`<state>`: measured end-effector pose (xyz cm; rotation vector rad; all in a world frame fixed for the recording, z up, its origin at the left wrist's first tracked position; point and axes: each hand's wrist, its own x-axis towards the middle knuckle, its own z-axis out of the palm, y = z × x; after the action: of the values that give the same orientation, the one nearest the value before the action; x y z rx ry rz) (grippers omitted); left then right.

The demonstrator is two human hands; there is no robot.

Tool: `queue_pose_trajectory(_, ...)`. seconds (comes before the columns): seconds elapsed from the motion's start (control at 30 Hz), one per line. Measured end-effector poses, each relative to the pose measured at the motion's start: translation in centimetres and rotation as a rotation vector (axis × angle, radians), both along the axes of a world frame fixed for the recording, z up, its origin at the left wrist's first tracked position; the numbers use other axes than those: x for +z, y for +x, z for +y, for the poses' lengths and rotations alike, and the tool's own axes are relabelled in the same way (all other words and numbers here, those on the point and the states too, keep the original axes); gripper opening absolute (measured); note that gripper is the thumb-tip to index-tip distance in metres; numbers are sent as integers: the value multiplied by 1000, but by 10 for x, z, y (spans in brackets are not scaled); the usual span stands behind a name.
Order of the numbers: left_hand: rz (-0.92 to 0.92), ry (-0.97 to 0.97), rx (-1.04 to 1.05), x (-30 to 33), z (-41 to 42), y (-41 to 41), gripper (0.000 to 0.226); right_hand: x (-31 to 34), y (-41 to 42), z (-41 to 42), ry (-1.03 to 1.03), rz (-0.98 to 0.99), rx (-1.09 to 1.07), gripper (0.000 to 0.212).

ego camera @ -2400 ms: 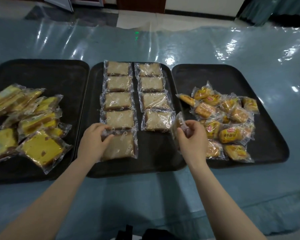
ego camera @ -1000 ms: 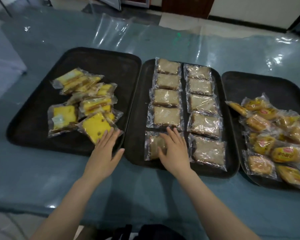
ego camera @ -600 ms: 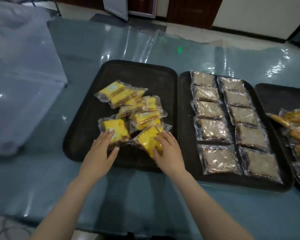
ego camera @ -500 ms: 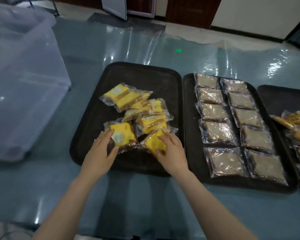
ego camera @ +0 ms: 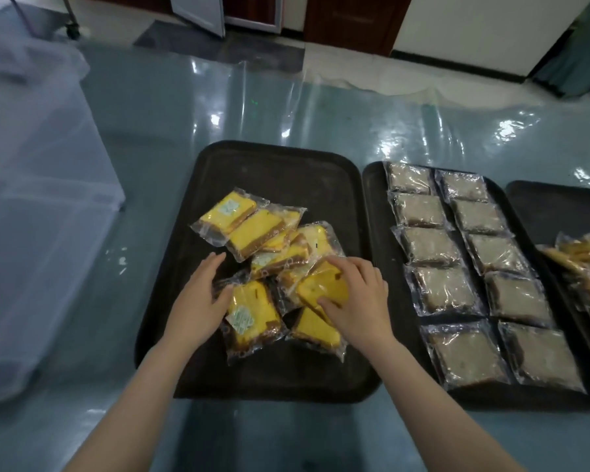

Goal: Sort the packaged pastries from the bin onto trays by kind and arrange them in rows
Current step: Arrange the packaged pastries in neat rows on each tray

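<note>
Both hands work over the heap of yellow cake packets (ego camera: 269, 253) on the left tray (ego camera: 280, 172). The right hand (ego camera: 358, 301) has its fingers curled over the top of one yellow packet (ego camera: 324, 287) and its thumb tucked under the near edge, so it is grasping that packet, tilted up above a second packet (ego camera: 315, 327) lying flat. The left hand (ego camera: 198, 301) is relaxed, fingers fairly straight, its thumb and fingertips resting against the clear wrapper edge of a labelled yellow packet (ego camera: 251, 316); it holds nothing. The trays sit on a blue-grey table (ego camera: 286, 434) covered with a shiny clear plastic sheet (ego camera: 321, 107) that wrinkles and glares toward the far edge. Beyond it are a pale tiled floor, a dark wooden door (ego camera: 351, 18) and a white wall (ego camera: 474, 25). A large translucent bin (ego camera: 31, 206) stands at the left of the table; what is in it cannot be made out. The middle tray (ego camera: 375, 206), just beside the left one, carries ten brown cake packets (ego camera: 433, 247) laid in two straight rows of five. A third tray (ego camera: 542, 199) at the right edge holds a loose pile of orange-wrapped pastries (ego camera: 586, 267), only partly in view.
</note>
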<state>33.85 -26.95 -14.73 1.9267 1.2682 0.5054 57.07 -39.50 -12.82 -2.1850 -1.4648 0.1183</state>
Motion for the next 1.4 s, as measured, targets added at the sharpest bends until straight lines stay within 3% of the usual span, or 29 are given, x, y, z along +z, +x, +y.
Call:
queue_pose_trajectory(0.13,34,72,-50,0,38,22,58,13,23,47,13,12,-33,67)
queue_pose_trajectory(0.27,131,17,-121,-7,73,49,56,16,42,98,-9,-4,-36,62)
queue_pose_trajectory(0.37,269,4,-140,-17,104,69,50,4,55,129,-191,-30,9,56)
queue_pose_trajectory(0.53,407,51,-157,-37,156,76,53,-25,79,157,-434,218,99,54)
queue_pose_trajectory(0.67,457,158,-210,-43,189,78,61,-39,96,185,-494,71,124,48)
queue_pose_trajectory(0.73,488,212,-218,-42,200,81,63,-44,103,206,-458,-115,129,50)
queue_pose_trajectory(0.83,428,220,-154,-35,209,86,38,-50,111,235,-435,-294,64,71)
queue_pose_trajectory(0.93,377,219,-128,-20,217,90,23,-62,118,252,-407,-284,41,72)
queue_pose_trajectory(1.03,195,142,-106,2,234,103,7,-70,129,264,-401,-284,105,67)
queue_pose_trajectory(1.17,104,114,-128,33,264,130,19,-76,137,272,-404,-318,62,54)
queue_pose_trajectory(1.27,194,135,-152,35,283,154,19,-80,136,270,-407,-338,75,61)
queue_pose_trajectory(1.4,347,440,-59,11,280,163,34,-85,138,266,-412,-272,94,67)
